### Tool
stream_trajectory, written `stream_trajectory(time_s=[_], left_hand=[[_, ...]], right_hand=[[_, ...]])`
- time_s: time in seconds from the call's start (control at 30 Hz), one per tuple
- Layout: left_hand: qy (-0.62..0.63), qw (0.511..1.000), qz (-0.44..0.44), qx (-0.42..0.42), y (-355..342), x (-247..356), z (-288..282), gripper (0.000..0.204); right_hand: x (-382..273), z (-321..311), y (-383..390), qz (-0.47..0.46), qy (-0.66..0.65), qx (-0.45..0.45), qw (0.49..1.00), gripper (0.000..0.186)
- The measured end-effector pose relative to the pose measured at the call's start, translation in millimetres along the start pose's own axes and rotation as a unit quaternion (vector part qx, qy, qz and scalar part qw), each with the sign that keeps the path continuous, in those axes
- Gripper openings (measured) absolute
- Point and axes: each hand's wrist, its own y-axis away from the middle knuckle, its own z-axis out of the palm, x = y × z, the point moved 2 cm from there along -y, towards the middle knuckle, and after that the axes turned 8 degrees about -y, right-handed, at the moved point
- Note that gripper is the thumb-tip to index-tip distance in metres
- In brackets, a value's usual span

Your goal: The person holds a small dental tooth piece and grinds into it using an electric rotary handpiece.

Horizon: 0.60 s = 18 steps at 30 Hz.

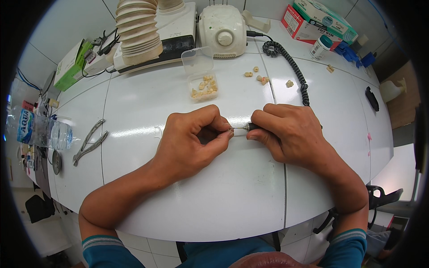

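Rotary handpiece, black nose, thin metal shaft, sits in our right grip, fingers curled round the body, thumb on the near side. Our left grip, at the shaft's end, has thumb and index pinched together on what seems a small piece, too hidden to name. We judge the handpiece light, stiff, probably smooth; best taken near the nose, off the slim shaft, which could bend. Beyond the left grip: clear plastic box, hard, knobbly ivory tooth-like pieces inside. Beyond the right grip: springy black coiled cord. Left of the left grip: curved-handled metal pliers on glossy white worktop.
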Motion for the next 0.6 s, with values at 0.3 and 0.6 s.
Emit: stream_trajectory(time_s=[0.3,0.6], left_hand=[[0.005,1.0,-0.007,-0.001,-0.3,-0.9,-0.1,0.008],[0.003,1.0,0.004,0.003,-0.3,-1.2,0.4,0.009]], right_hand=[[0.7,0.8,-0.2,-0.002,0.0,0.004,1.0,0.029],[1.5,0.8,0.0,-0.005,-0.001,0.006,1.0,0.028]])
